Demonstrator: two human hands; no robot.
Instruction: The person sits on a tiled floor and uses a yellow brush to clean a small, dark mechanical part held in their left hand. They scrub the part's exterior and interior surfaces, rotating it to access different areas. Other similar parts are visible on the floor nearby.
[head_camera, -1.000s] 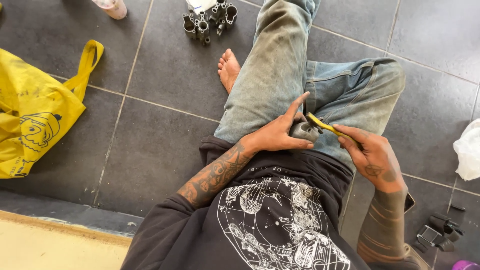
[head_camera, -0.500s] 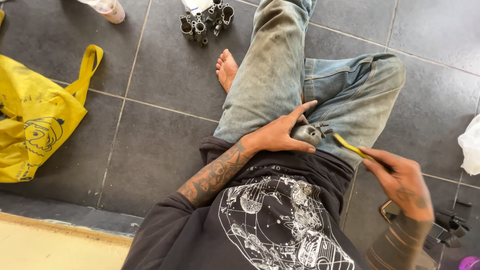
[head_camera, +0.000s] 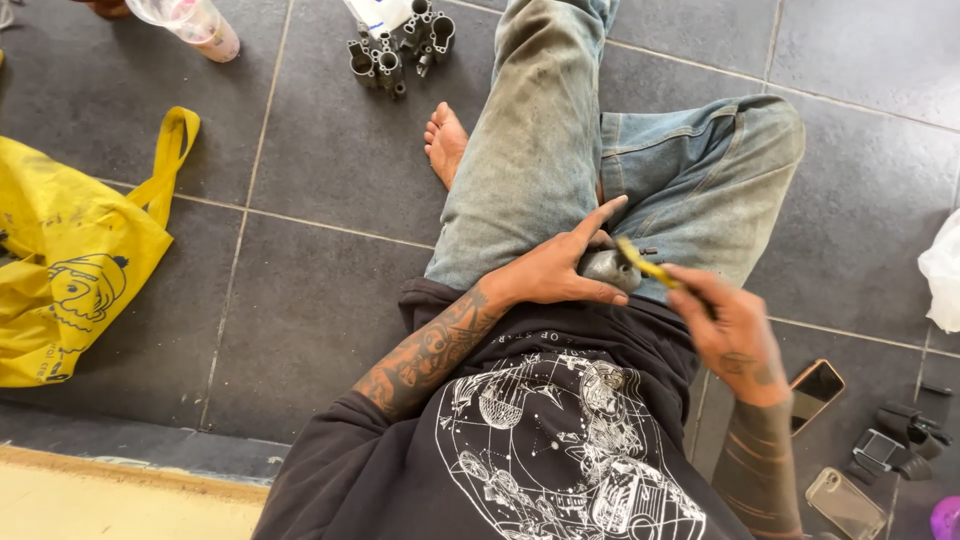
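Two hands: left (head_camera: 560, 270) grips 1 grey metal part (head_camera: 608, 268), right (head_camera: 735, 335) pinches 1 yellow tool (head_camera: 645, 264) against it.

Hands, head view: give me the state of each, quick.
Left hand: closed on a small grey metal part on the lap.
Right hand: closed on a yellow-handled tool, tip at the part.

the left hand (head_camera: 560, 270) hid most of the small grey metal part (head_camera: 610, 268). the right hand (head_camera: 730, 335) was motion-blurred, covering the yellow tool's (head_camera: 645, 264) handle. the plastic cup (head_camera: 195, 22) was cut off at the top edge.
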